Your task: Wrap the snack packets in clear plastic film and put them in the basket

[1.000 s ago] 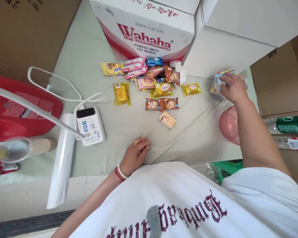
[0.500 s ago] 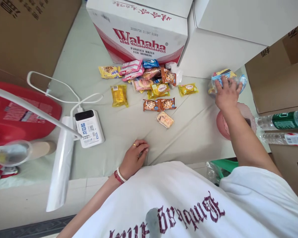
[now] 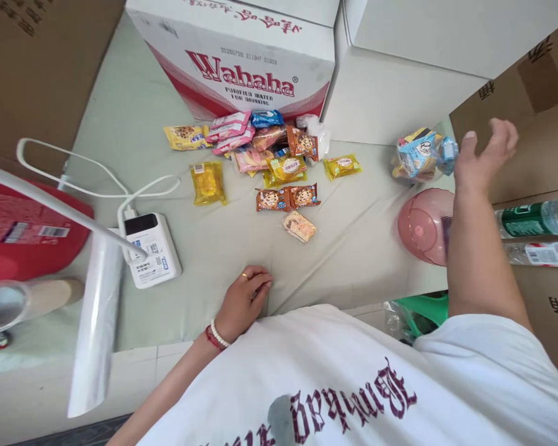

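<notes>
My left hand (image 3: 243, 301) rests at the table's near edge, fingers curled loosely together with nothing visible in them. A ring and a beaded bracelet are on it. My right hand (image 3: 486, 160) is raised at the right, thumb and fingers apart, holding nothing. Just left of it sits a clear bag of snacks (image 3: 418, 156), and a pink plastic bowl (image 3: 421, 226) lies below, partly behind my forearm. A loose pile of snack packets (image 3: 260, 145) occupies the middle. In front of it are a brown twin cookie packet (image 3: 288, 197) and a small cream-coloured wrapped piece (image 3: 300, 226).
A Wahaha water carton (image 3: 242, 68) and white boxes (image 3: 413, 93) stand behind. A white power bank (image 3: 152, 251) with a cable, a clear plastic roll (image 3: 93, 328) and a red container (image 3: 32, 223) are left. Plastic bottles (image 3: 534, 220) lie at the right.
My right hand has let go of the snack bag and lifted away to the right. The view has shifted slightly to the right. My left hand stays on the table.
</notes>
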{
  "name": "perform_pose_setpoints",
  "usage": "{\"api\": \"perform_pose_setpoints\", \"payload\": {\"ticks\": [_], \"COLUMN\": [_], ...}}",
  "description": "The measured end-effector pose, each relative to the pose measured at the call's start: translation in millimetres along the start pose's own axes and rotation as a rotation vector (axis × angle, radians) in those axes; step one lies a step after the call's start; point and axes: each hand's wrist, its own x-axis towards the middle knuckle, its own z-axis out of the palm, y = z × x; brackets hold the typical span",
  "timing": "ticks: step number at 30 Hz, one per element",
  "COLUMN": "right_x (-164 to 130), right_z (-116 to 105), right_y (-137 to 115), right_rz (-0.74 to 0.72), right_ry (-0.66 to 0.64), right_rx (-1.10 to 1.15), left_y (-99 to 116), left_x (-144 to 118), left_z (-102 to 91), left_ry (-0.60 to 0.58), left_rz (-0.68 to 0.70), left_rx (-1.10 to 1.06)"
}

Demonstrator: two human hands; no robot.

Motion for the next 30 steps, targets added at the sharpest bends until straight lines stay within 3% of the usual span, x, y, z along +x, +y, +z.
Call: {"api": "perform_pose_setpoints", "payload": {"ticks": [2, 4, 6, 12, 18, 23, 30], "right_x": [12.7, 12.9, 3.4, -19.5, -19.4, -17.3, 25.6], "right_z": [9.3, 19.1, 25.6, 26.9, 34.3, 40.4, 41.3], "right_y": [0.8, -5.7, -17.1, -45.3, -52.0, -32.8, 7.4], "right_rz": [0.197, 0.189, 0.118, 0.082, -0.094, -0.143, 0.078], "right_ry": [-0.164, -0.338, -0.410, -0.245, -0.247, -0.402, -0.482], "right_rx": [-0.002, 0.008, -0.014, -0.099, -0.094, -0.139, -0.235], "left_y": [0.4, 0.6, 0.6, -0.4, -1.9, -3.9, -3.8], "left_x": [0.4, 0.3, 0.2, 1.5, 1.7, 0.2, 0.6], "left_z": [0.8, 1.2, 1.0, -0.3, -0.6, -3.3, -3.9], "left_ry": [0.005, 0.007, 0.004, 0.005, 0.016, 0.020, 0.009], "left_rz": [-0.008, -0.014, -0.017, -0.031, -0.041, -0.031, -0.024], "left_rx": [0.004, 0.003, -0.004, -0.003, -0.017, -0.036, -0.018]}}
